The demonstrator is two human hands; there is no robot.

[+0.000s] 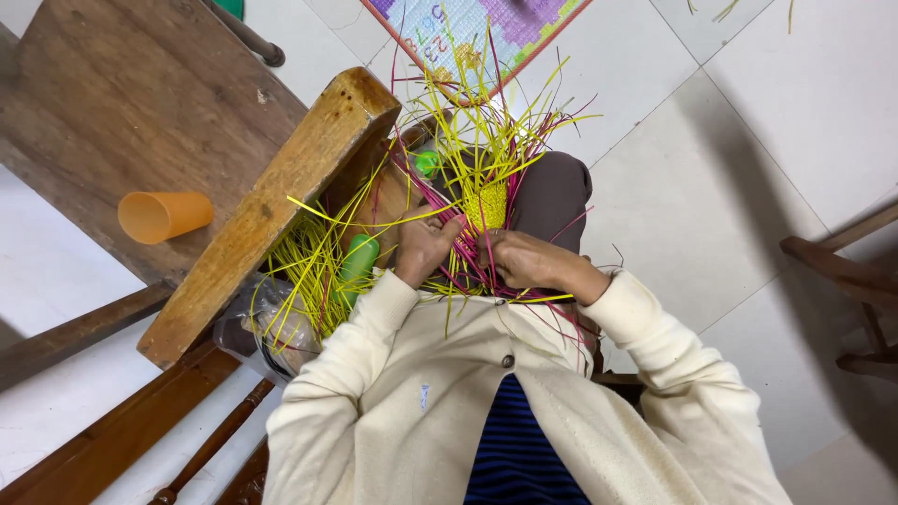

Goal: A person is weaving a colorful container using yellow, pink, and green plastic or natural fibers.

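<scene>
Both hands, left hand [426,248] and right hand [524,262], pinch the light, bendy woven strips [486,201] low down, where they are tightly woven.

Mat [477,28]: far centre on the floor, flat sheet printed with coloured squares and characters, red-edged.
Bag [257,323]: near left, clear plastic, possibly a wrapper.
</scene>
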